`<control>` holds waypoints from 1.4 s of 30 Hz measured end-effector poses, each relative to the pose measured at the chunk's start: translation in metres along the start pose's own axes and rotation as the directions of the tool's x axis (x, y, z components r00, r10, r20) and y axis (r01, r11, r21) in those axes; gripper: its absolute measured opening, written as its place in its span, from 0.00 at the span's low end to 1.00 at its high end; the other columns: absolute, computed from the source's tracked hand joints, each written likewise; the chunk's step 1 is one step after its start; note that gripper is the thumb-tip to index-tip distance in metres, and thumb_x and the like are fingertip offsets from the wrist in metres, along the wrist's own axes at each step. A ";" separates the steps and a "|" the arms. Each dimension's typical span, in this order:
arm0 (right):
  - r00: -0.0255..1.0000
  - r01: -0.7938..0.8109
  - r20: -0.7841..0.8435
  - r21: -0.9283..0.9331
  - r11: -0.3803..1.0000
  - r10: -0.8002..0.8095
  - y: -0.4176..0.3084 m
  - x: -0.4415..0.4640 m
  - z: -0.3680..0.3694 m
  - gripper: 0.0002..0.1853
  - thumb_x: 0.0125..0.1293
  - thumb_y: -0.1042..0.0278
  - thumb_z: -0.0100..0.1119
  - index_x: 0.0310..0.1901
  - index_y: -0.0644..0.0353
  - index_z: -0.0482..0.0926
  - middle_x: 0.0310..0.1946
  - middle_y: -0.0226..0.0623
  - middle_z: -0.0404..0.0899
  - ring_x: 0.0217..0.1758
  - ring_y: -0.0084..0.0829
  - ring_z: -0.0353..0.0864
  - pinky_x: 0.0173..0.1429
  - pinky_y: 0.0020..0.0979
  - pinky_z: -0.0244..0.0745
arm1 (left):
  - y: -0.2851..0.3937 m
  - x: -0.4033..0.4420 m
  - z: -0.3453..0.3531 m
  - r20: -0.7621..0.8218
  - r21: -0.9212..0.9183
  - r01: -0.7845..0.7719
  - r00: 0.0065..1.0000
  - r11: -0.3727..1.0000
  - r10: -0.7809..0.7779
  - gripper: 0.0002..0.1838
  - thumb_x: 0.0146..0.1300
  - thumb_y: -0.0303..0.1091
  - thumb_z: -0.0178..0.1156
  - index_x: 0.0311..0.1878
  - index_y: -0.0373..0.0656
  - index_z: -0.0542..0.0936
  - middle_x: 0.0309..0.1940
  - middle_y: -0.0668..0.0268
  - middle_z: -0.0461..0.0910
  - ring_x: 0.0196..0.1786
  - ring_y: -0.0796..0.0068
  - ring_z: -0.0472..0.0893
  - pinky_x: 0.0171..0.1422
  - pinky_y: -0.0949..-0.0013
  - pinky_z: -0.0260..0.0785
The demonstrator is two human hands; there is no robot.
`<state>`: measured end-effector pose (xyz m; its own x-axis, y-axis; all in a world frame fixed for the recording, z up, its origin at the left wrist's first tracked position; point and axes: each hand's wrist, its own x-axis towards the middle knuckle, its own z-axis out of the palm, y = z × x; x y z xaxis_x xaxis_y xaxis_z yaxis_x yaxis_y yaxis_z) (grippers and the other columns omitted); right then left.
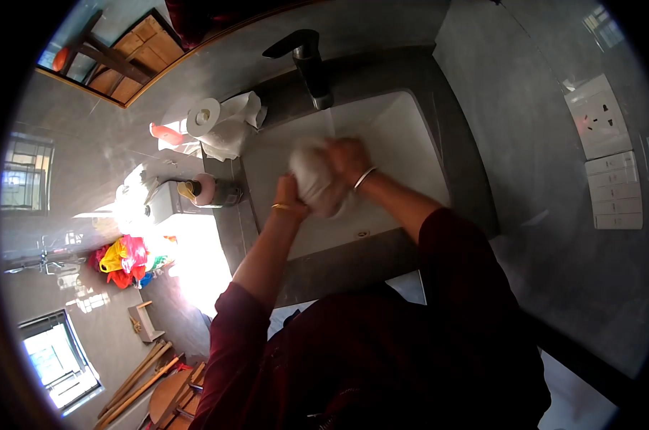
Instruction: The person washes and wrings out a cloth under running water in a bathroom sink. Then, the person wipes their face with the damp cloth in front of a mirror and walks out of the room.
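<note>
On the far left, well apart from my fingers, daylight shows in a window point(59, 358), and a bright coloured bundle point(127, 258) sits bunched up. Further right, a pump bottle point(204, 192) and a paper roll point(206, 118) are on the left part of the dark counter point(332, 264), outside the sink point(402, 136); I judge that spot keeps them in easy reach yet out of my elbows' way. Next comes my left hand point(289, 195), its fingers wrapped about the left side of a white cloth point(314, 179), probably as the steadying support. The cloth is over the bowl, in its left half, likely so that nothing from it lands on the counter. Its long axis runs from the tap point(310, 68) side towards my body, slanting a little rightward as it comes nearer: one end points up at the tap, the other at my waist. My right hand point(347, 161) is clenched on the upper right of the cloth, closer to the tap than the left; with the two grips offset on opposite sides, the bundle should be hard to drop. Blur smears this part, so I cannot tell exactly where my right fingertips sit. Far right, sockets point(598, 118) and switches point(615, 190) are fixed to the wall point(496, 143), presumably set apart from splashes.
</note>
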<state>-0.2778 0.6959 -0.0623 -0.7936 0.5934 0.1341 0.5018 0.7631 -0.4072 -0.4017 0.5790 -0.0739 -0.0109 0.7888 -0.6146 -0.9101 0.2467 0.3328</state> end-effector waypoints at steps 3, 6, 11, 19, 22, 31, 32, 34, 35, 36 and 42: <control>0.974 -0.164 0.084 -0.379 0.911 0.211 0.072 -0.007 0.024 0.12 0.60 0.57 0.51 0.36 0.55 0.77 0.29 0.41 0.79 0.36 0.40 0.80 0.40 0.41 0.72 | 0.019 -0.028 0.001 -0.070 0.192 -0.042 0.996 0.980 0.056 0.24 0.59 0.56 0.53 0.52 0.52 0.72 0.49 0.62 0.74 0.53 0.65 0.72 0.58 0.52 0.64; 0.977 -0.210 -0.050 -0.034 0.977 0.208 0.092 -0.006 0.081 0.11 0.60 0.58 0.51 0.37 0.55 0.77 0.31 0.42 0.79 0.36 0.42 0.80 0.39 0.40 0.72 | 0.023 -0.040 0.002 -0.193 0.223 -0.037 0.978 0.974 0.081 0.24 0.58 0.56 0.54 0.52 0.52 0.72 0.50 0.63 0.72 0.51 0.63 0.71 0.54 0.44 0.63; 0.993 0.098 -0.023 0.727 0.680 -0.119 -0.082 0.000 -0.031 0.11 0.61 0.60 0.52 0.37 0.59 0.74 0.31 0.45 0.76 0.36 0.45 0.77 0.40 0.39 0.71 | 0.017 -0.007 0.004 -0.069 0.212 -0.062 0.995 0.975 0.079 0.18 0.60 0.50 0.53 0.47 0.49 0.73 0.47 0.62 0.73 0.49 0.66 0.71 0.50 0.50 0.64; 0.999 -0.047 -0.022 0.036 0.998 0.047 0.029 0.006 0.030 0.13 0.58 0.59 0.52 0.38 0.56 0.79 0.33 0.42 0.80 0.39 0.42 0.80 0.44 0.38 0.75 | 0.018 -0.024 0.027 0.026 0.012 -0.082 0.996 0.997 0.081 0.18 0.61 0.45 0.53 0.46 0.41 0.75 0.44 0.62 0.77 0.48 0.69 0.75 0.50 0.59 0.69; 0.957 -0.198 0.191 -0.118 0.973 0.218 0.072 0.002 0.047 0.12 0.59 0.60 0.50 0.36 0.58 0.79 0.34 0.43 0.79 0.43 0.40 0.79 0.45 0.37 0.75 | 0.021 -0.044 0.023 0.001 0.214 -0.051 0.999 0.976 0.052 0.20 0.61 0.47 0.53 0.50 0.42 0.72 0.50 0.61 0.74 0.51 0.66 0.74 0.56 0.57 0.67; 0.989 0.147 -0.120 0.638 0.756 -0.090 -0.125 -0.018 -0.044 0.12 0.59 0.57 0.53 0.33 0.58 0.73 0.26 0.42 0.75 0.30 0.47 0.76 0.36 0.42 0.69 | -0.009 0.004 -0.017 0.352 0.007 -0.054 0.935 0.999 0.048 0.24 0.63 0.48 0.50 0.58 0.46 0.67 0.56 0.62 0.68 0.58 0.66 0.68 0.59 0.59 0.64; 0.982 0.181 -0.157 0.643 0.744 -0.103 -0.127 -0.020 -0.040 0.12 0.59 0.57 0.54 0.33 0.57 0.73 0.27 0.42 0.75 0.30 0.47 0.76 0.36 0.42 0.70 | -0.010 0.007 -0.016 0.358 -0.007 -0.092 0.930 0.996 0.088 0.24 0.63 0.47 0.50 0.59 0.46 0.66 0.56 0.62 0.68 0.57 0.66 0.68 0.59 0.59 0.63; 0.971 0.204 -0.224 0.570 0.796 -0.088 -0.106 -0.017 -0.023 0.11 0.56 0.58 0.57 0.35 0.55 0.74 0.28 0.39 0.77 0.32 0.44 0.77 0.37 0.41 0.72 | -0.008 0.001 -0.002 0.183 -0.016 -0.073 0.980 0.997 0.075 0.25 0.62 0.47 0.50 0.59 0.46 0.66 0.55 0.62 0.69 0.57 0.65 0.69 0.61 0.60 0.62; 0.977 0.151 -0.205 0.462 0.874 -0.061 -0.067 -0.014 -0.016 0.12 0.53 0.57 0.58 0.37 0.52 0.76 0.30 0.38 0.77 0.34 0.42 0.78 0.38 0.40 0.74 | -0.002 -0.004 0.005 0.099 -0.031 -0.056 0.993 0.998 0.059 0.25 0.62 0.47 0.50 0.60 0.46 0.66 0.54 0.63 0.70 0.57 0.64 0.69 0.61 0.60 0.62; 0.982 0.097 -0.185 0.343 0.934 -0.034 -0.027 -0.011 -0.010 0.13 0.50 0.57 0.60 0.38 0.50 0.77 0.32 0.36 0.78 0.36 0.39 0.79 0.40 0.38 0.75 | 0.004 -0.009 0.011 0.070 -0.015 -0.074 0.995 0.997 0.074 0.25 0.62 0.47 0.50 0.60 0.45 0.66 0.54 0.63 0.70 0.56 0.64 0.70 0.62 0.60 0.61; 0.973 -0.216 0.104 0.105 0.971 0.205 0.070 0.002 0.055 0.12 0.59 0.62 0.49 0.40 0.58 0.77 0.31 0.44 0.78 0.37 0.42 0.79 0.40 0.39 0.74 | 0.029 -0.054 0.009 -0.028 0.166 -0.054 0.998 0.985 0.059 0.29 0.60 0.58 0.51 0.56 0.45 0.70 0.48 0.66 0.72 0.52 0.67 0.71 0.59 0.62 0.63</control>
<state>-0.2630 0.7364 -0.1399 -0.7052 0.7074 -0.0475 0.6224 0.5856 -0.5193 -0.4234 0.5488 -0.0245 -0.0764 0.7861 -0.6134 -0.8267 0.2940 0.4797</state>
